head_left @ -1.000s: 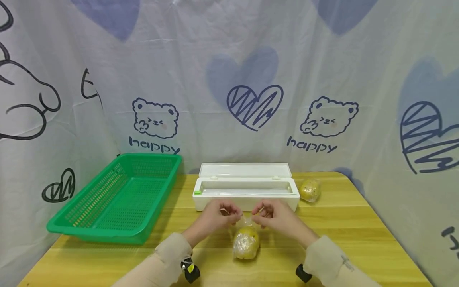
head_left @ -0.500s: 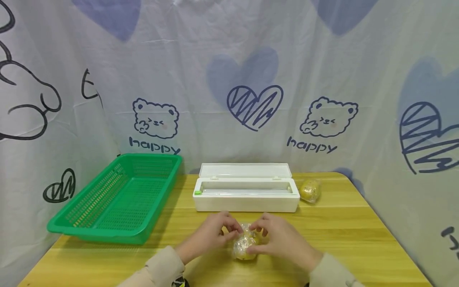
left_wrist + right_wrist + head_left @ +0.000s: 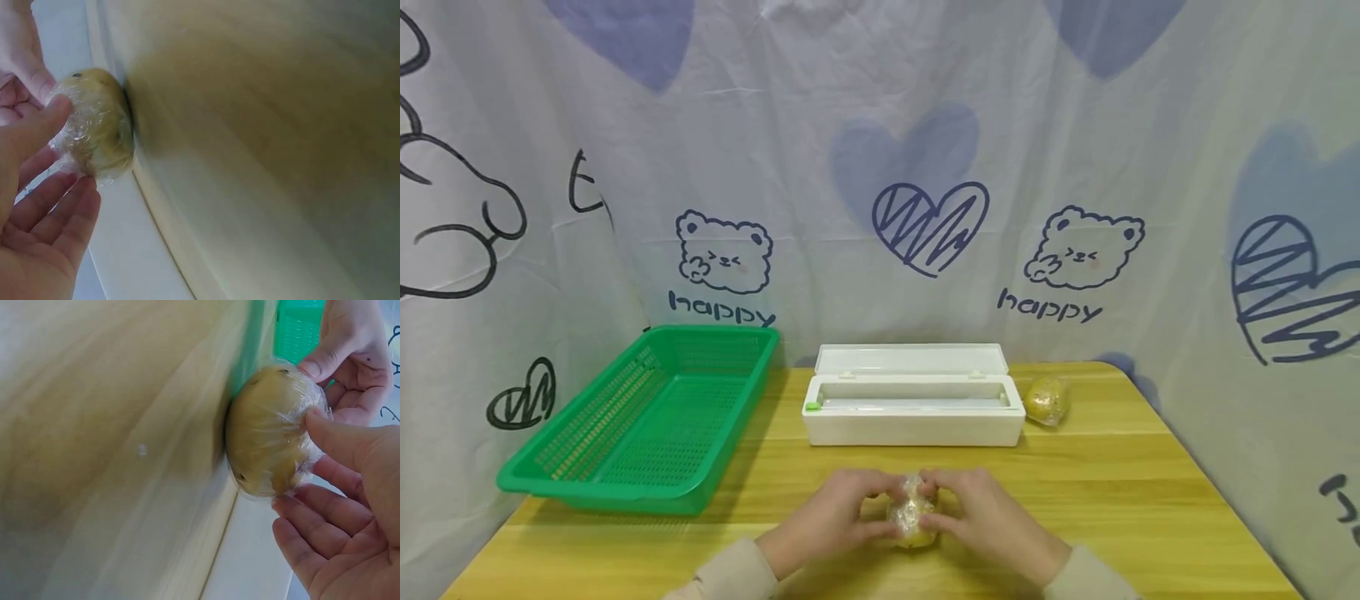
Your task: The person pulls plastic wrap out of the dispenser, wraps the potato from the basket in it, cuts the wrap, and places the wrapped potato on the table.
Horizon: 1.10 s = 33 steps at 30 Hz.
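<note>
A yellow potato (image 3: 914,532) wrapped in crinkled cling film rests on the table between my hands. From the left side my left hand (image 3: 838,515) holds it, thumb near me and fingertips at its far top. My right hand (image 3: 983,518) grips the opposite side in the same way. In the left wrist view, the thumb lies against the film on the potato (image 3: 103,125), with fingertips at its edge. The right wrist view shows the potato (image 3: 269,431) with dark spots, the right thumb pressing the gathered film. The underside is hidden.
Behind the hands stands a white cling film dispenser (image 3: 913,429), its lid raised, with a green slider at its left. A second wrapped potato (image 3: 1047,402) sits beside its right end. A green plastic basket (image 3: 700,492) stands at the left. A printed curtain hangs behind.
Both hands have come down and nearer from the film's loose end above the potato. They now hold the potato from both sides, with the film gathered against it.
</note>
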Motion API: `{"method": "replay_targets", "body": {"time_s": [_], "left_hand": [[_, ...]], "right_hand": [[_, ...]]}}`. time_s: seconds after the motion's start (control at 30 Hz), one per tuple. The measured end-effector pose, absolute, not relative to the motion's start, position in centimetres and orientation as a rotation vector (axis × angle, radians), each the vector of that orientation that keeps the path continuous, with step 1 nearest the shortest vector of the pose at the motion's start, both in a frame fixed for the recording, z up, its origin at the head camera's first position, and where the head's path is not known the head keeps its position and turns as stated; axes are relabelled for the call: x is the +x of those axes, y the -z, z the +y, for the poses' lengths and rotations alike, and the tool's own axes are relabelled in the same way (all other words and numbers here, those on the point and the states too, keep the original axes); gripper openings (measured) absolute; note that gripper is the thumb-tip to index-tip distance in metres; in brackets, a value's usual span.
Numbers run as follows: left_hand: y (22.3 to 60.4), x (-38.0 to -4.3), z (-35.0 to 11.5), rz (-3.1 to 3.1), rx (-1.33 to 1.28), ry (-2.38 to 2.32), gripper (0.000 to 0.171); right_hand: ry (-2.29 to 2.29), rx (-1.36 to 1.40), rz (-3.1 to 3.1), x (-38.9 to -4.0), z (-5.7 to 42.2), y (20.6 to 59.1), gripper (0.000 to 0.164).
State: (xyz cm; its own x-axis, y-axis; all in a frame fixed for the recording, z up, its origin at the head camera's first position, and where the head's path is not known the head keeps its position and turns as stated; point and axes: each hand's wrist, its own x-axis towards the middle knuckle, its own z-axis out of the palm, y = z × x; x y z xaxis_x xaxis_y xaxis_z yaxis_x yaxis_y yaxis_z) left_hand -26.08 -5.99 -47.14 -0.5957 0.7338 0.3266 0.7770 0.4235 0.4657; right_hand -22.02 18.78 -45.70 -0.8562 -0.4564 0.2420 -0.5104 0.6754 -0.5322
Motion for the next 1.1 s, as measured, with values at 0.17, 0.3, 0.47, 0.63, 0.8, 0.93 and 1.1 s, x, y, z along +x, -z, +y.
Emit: {"method": "replay_targets", "body": {"time_s": [0.17, 0.3, 0.47, 0.63, 0.8, 0.93, 1.1], "left_hand": [[47.3, -25.6, -5.8, -2.604, -1.304, 0.938, 0.028], [47.3, -25.3, -5.9, -2.634, -1.285, 0.960, 0.037], [47.4, -25.1, -6.0, -2.584, -1.339, 0.875, 0.038], [47.3, -25.0, -6.1, -2.541, -1.386, 0.769, 0.039], [46.9, -25.0, -5.9, -2.567, -1.434, 0.690, 0.049], [46.9, -25.1, -5.3, -2.598, -1.425, 0.712, 0.055], [47.3, -25.1, -5.1, -2.603, -1.373, 0.808, 0.047]], "right_hand": [[-0.910, 0.811, -2.748, -21.7, 18.8, 46.1, 0.027], [-0.903, 0.828, -2.715, -21.5, 18.8, 46.3, 0.031], [-0.863, 0.858, -2.672, -21.3, 18.7, 46.5, 0.029], [-0.775, 0.857, -2.619, -21.1, 18.6, 46.6, 0.030], [-0.697, 0.906, -2.581, -21.0, 18.7, 46.6, 0.028], [-0.586, 0.977, -2.602, -21.0, 18.9, 46.2, 0.025], [-0.571, 1.011, -2.732, -21.1, 18.8, 46.1, 0.045]]}}
